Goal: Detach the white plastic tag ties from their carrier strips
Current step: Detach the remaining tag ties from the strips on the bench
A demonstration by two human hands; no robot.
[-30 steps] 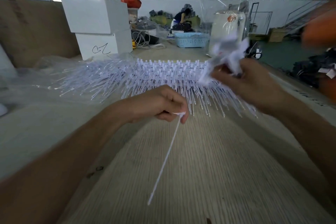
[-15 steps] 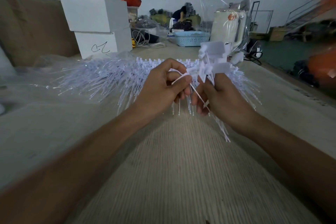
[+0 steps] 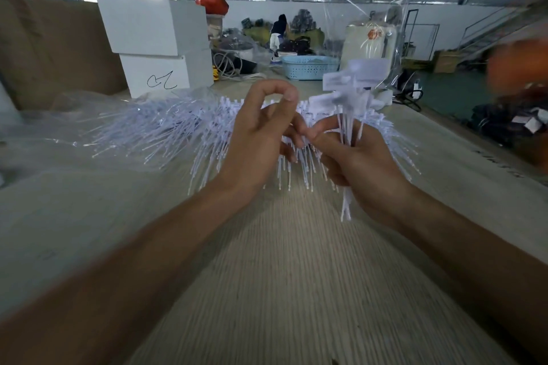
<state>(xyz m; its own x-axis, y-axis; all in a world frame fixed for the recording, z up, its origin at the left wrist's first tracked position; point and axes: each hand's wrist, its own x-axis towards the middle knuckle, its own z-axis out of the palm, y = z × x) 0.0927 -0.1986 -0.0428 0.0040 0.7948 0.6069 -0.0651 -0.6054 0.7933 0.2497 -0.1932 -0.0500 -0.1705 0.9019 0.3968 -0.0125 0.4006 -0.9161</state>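
Nearest, the bare table (image 3: 267, 290) runs away from the viewer. Above it the right hand (image 3: 364, 163) grips a bunch of detached tag ties (image 3: 350, 115), flat heads up, tails hanging below the fist. Just left, touching it, the left hand (image 3: 261, 139) curls with thumb and forefinger pinched together; whether they hold anything is unclear. Behind both hands, ties on carrier strips (image 3: 166, 127) spread across the table. Farther off stand 2 white boxes (image 3: 157, 47) and a blue basket (image 3: 308, 67).
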